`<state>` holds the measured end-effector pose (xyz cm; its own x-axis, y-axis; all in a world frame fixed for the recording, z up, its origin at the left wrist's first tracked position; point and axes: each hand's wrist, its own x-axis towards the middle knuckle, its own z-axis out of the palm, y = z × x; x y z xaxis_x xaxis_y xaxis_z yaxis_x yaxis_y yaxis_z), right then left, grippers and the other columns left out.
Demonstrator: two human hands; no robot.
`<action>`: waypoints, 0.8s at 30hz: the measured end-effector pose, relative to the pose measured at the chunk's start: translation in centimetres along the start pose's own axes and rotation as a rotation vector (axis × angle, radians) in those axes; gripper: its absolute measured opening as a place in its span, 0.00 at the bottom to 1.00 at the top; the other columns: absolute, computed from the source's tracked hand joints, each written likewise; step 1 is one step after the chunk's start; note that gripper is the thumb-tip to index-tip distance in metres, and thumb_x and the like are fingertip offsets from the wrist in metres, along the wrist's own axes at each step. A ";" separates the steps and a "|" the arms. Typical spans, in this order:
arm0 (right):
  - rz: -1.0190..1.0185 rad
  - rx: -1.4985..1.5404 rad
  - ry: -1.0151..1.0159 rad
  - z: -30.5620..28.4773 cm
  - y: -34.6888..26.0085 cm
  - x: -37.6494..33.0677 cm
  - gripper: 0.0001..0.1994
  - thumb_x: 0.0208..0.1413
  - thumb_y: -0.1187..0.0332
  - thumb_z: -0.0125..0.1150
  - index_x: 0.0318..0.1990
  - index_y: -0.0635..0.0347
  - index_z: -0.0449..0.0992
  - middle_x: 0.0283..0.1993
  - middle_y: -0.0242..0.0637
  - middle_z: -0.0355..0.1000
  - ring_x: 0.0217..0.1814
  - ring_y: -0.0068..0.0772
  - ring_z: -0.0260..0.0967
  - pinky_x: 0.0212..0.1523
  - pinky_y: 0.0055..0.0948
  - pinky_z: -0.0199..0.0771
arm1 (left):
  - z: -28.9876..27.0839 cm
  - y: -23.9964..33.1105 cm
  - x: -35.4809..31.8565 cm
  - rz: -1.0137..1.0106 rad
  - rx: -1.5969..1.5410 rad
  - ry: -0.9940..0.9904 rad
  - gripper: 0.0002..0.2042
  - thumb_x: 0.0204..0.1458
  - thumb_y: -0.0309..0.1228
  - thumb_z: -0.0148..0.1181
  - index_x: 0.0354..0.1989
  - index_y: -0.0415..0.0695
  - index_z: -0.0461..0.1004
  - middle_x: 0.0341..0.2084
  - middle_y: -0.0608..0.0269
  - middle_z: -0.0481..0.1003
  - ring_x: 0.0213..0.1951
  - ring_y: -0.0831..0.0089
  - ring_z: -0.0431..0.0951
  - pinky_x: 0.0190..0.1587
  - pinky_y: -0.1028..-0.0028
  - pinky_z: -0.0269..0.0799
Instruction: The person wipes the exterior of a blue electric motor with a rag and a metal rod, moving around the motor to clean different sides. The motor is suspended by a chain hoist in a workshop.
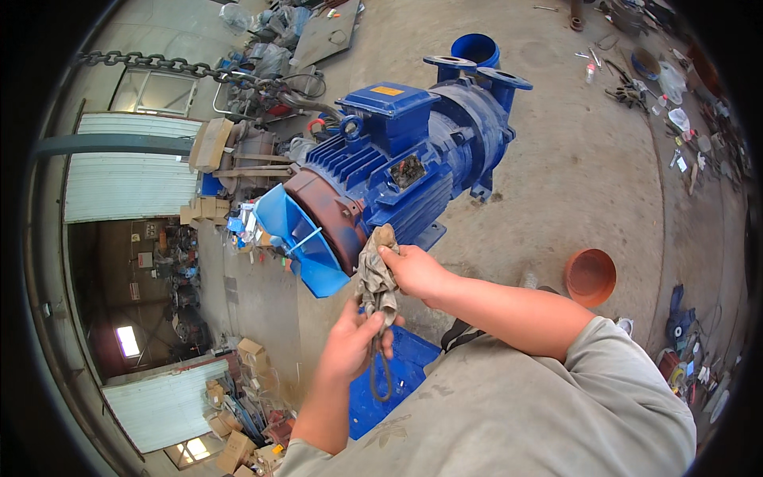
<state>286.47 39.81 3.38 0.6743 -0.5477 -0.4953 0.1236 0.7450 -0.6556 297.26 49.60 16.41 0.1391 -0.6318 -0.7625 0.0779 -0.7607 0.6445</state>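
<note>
Grey-beige cloth (373, 274), bunched near the blue fan (290, 234): right hand (419, 275) pinches its top, left hand (348, 343) has a curled grip round its lower end, dark loop (387, 391), possibly cord, dangling below!

You have 1 crumpled, grey-tan cloth (372, 274) with darker smudges, bunched lengthwise between your 2 hands: your right hand (417, 273) pinches its upper part, your left hand (354, 340) its lower end. Below your left hand hangs 1 narrow, dark loop (383, 398), rounded end down, its material unclear.
</note>
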 end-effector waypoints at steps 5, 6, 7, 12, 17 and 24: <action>0.047 0.274 -0.068 0.8 -0.1 2.4 0.21 0.76 0.52 0.43 0.48 0.61 0.75 0.39 0.35 0.77 0.34 0.30 0.72 0.37 0.32 0.73 | -2.0 2.2 -4.4 0.188 0.188 -0.026 0.32 0.67 0.34 0.56 0.77 0.44 0.51 0.56 0.40 0.73 0.42 0.64 0.83 0.41 0.65 0.83; 0.059 0.282 -0.054 1.1 0.1 3.0 0.21 0.77 0.52 0.42 0.49 0.61 0.74 0.41 0.36 0.77 0.37 0.31 0.75 0.38 0.35 0.75 | -2.8 2.7 -4.6 0.268 0.295 0.054 0.30 0.67 0.33 0.56 0.76 0.43 0.56 0.57 0.41 0.73 0.44 0.63 0.82 0.44 0.65 0.82; 0.074 0.317 -0.018 1.5 0.4 3.5 0.21 0.76 0.52 0.43 0.48 0.63 0.74 0.39 0.37 0.75 0.35 0.31 0.72 0.36 0.35 0.74 | -3.7 3.3 -4.6 0.376 0.380 0.099 0.27 0.67 0.33 0.56 0.74 0.42 0.60 0.58 0.43 0.74 0.45 0.63 0.82 0.47 0.65 0.81; 0.086 0.724 0.049 2.9 0.6 3.9 0.20 0.76 0.54 0.44 0.48 0.66 0.71 0.38 0.38 0.72 0.38 0.30 0.72 0.38 0.40 0.77 | -10.3 12.8 3.9 0.887 0.884 0.652 0.24 0.62 0.33 0.62 0.66 0.39 0.68 0.60 0.50 0.72 0.59 0.58 0.74 0.62 0.61 0.71; 0.070 0.538 0.231 2.1 -0.1 3.1 0.19 0.75 0.54 0.45 0.47 0.64 0.74 0.36 0.37 0.75 0.32 0.31 0.72 0.35 0.38 0.76 | -10.6 20.4 15.8 0.883 1.760 0.423 0.40 0.55 0.53 0.68 0.72 0.44 0.64 0.72 0.44 0.62 0.72 0.48 0.63 0.72 0.58 0.60; -0.066 0.091 0.514 1.9 0.6 5.4 0.24 0.71 0.56 0.53 0.59 0.72 0.70 0.54 0.50 0.75 0.54 0.41 0.74 0.54 0.42 0.74 | -10.1 22.6 18.8 0.315 1.668 0.002 0.61 0.42 0.57 0.77 0.81 0.52 0.44 0.72 0.39 0.61 0.74 0.51 0.61 0.74 0.61 0.57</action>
<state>291.60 38.04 1.36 0.2218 -0.6938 -0.6851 0.2318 0.7200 -0.6541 311.58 22.07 17.20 -0.0534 -0.7785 -0.6253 -0.9978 0.0664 0.0026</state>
